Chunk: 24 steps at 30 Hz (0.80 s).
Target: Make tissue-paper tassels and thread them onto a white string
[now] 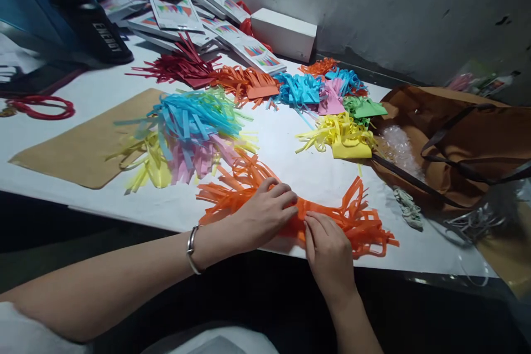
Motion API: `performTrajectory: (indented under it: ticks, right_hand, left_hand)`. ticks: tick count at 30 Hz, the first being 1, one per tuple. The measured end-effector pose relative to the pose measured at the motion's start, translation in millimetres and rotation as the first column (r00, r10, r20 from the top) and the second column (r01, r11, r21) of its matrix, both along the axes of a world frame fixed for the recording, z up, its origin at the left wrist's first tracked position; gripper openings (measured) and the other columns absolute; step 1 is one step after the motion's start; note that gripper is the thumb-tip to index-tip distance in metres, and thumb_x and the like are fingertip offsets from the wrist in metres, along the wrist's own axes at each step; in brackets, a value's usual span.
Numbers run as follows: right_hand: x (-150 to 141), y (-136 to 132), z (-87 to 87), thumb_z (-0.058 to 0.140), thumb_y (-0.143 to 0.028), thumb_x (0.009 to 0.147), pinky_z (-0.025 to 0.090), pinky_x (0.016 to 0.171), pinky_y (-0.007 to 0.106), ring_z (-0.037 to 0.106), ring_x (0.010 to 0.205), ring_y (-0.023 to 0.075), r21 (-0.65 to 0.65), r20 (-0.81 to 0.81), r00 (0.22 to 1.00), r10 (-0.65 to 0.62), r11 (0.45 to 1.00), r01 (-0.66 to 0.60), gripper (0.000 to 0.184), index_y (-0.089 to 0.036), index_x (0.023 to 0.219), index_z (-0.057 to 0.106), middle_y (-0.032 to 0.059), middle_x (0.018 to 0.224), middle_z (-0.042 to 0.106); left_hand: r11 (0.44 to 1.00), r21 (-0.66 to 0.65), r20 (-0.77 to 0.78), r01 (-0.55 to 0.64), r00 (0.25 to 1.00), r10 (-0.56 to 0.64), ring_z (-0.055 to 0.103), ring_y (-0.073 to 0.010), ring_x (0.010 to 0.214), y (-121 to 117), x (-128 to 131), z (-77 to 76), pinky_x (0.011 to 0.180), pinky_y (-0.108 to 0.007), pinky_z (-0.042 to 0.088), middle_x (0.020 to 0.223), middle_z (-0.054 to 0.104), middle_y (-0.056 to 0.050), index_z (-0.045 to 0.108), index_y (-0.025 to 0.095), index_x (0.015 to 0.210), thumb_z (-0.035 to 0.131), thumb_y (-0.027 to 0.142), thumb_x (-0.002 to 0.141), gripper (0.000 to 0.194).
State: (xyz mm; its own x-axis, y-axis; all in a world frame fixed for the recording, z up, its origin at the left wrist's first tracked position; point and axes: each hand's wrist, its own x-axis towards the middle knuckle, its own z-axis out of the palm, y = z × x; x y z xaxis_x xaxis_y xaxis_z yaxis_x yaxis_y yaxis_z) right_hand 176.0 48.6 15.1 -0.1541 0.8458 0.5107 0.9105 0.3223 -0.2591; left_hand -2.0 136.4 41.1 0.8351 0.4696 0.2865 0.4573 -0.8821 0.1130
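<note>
Orange fringed paper (305, 209) lies near the bench's (274, 149) front edge, its strips fanning out both sides. My left hand (271, 207) rests over its middle, palm down, fingers bent; whether it grips or only presses, I cannot tell. My right hand (329, 243) is just beside, pinching the paper's near edge between thumb and fingers. Yellow fringe bundle (352, 141) beyond, upper right; blue fringe bundle (188, 116) upper left, apart from both hands.
</note>
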Motion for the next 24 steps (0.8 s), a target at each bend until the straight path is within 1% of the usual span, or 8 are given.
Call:
performTrajectory:
  ticks: [4,7,10,14,17,19,21,24]
  right_hand:
    - [-1,2,4.7,0.049,-0.013,0.097,0.054,0.094,0.041,0.066,0.106,0.0229,-0.003,0.034,0.999,0.023,1.000,-0.023,0.026,-0.013,0.116,0.067,0.0129,0.113,0.072]
    - [0,1,5.1,0.048,-0.009,0.096,0.051,0.097,0.045,0.063,0.109,0.0253,0.007,0.125,0.991,0.044,0.999,-0.045,0.028,-0.013,0.117,0.067,0.0137,0.115,0.071]
    - [3,-3,0.1,0.047,-0.007,0.096,0.045,0.105,0.049,0.061,0.116,0.0268,-0.011,0.179,0.982,0.061,0.998,-0.060,0.030,-0.011,0.120,0.065,0.0142,0.121,0.069]
    - [5,-9,-4.0,0.048,-0.014,0.099,0.042,0.107,0.051,0.062,0.115,0.0270,-0.024,0.164,0.986,0.041,0.999,-0.037,0.027,-0.011,0.121,0.064,0.0139,0.121,0.069]
    - [6,-15,4.1,0.052,-0.019,0.099,0.042,0.107,0.051,0.061,0.116,0.0268,0.030,0.104,0.994,0.029,0.999,-0.032,0.026,-0.011,0.122,0.063,0.0147,0.121,0.068]
    - [4,-21,10.4,0.057,-0.023,0.098,0.041,0.107,0.050,0.061,0.115,0.0269,0.059,0.086,0.993,0.085,0.994,-0.090,0.027,-0.011,0.121,0.063,0.0148,0.119,0.069]
    - [1,-28,11.9,0.059,-0.026,0.097,0.039,0.106,0.049,0.062,0.112,0.0263,0.044,0.081,0.988,0.133,0.990,-0.137,0.025,-0.013,0.118,0.064,0.0125,0.116,0.070]
    - [-4,-38,2.8,0.057,-0.020,0.097,0.037,0.103,0.047,0.065,0.103,0.0235,0.017,0.062,0.990,0.130,0.991,-0.132,0.016,-0.017,0.109,0.068,0.0069,0.105,0.074]
  left_hand:
    - [1.000,-0.006,0.044,0.009,0.999,-0.008,0.056,-0.0222,0.094,0,-3,-11.6,0.093,-0.042,0.035,0.092,0.068,-0.005,0.066,0.018,0.090,0.059,0.015,0.094,0.009]
    - [0.997,-0.019,0.056,0.071,0.996,-0.070,0.057,-0.0227,0.099,-2,-8,-11.0,0.097,-0.043,0.033,0.098,0.069,-0.005,0.066,0.020,0.102,0.061,0.017,0.094,0.010]
    - [0.995,-0.032,0.037,0.097,0.995,-0.095,0.057,-0.0243,0.104,-6,-15,-9.4,0.097,-0.043,0.033,0.106,0.068,-0.006,0.063,0.020,0.113,0.064,0.015,0.091,0.023]
    - [0.998,-0.046,0.026,0.049,0.999,-0.048,0.056,-0.0252,0.105,-10,-19,-13.1,0.097,-0.043,0.031,0.111,0.069,-0.008,0.063,0.019,0.117,0.057,0.012,0.093,0.026]
    - [0.992,-0.124,0.027,-0.006,1.000,0.010,0.057,-0.0247,0.104,-10,-18,-14.6,0.095,-0.042,0.032,0.112,0.069,-0.008,0.064,0.017,0.115,0.057,0.011,0.092,0.024]
    - [0.980,-0.193,0.026,-0.038,0.999,0.044,0.058,-0.0237,0.102,-9,-15,-12.7,0.094,-0.040,0.032,0.113,0.069,-0.008,0.065,0.018,0.113,0.058,0.010,0.091,0.024]
    - [0.968,-0.243,0.026,-0.055,0.998,0.063,0.059,-0.0227,0.100,-9,-13,-9.6,0.093,-0.040,0.032,0.110,0.070,-0.007,0.067,0.018,0.109,0.058,0.010,0.092,0.022]
    - [0.963,-0.259,0.020,-0.075,0.996,0.083,0.060,-0.0215,0.095,-8,-10,-6.2,0.093,-0.041,0.031,0.104,0.071,-0.006,0.069,0.018,0.102,0.058,0.011,0.092,0.017]
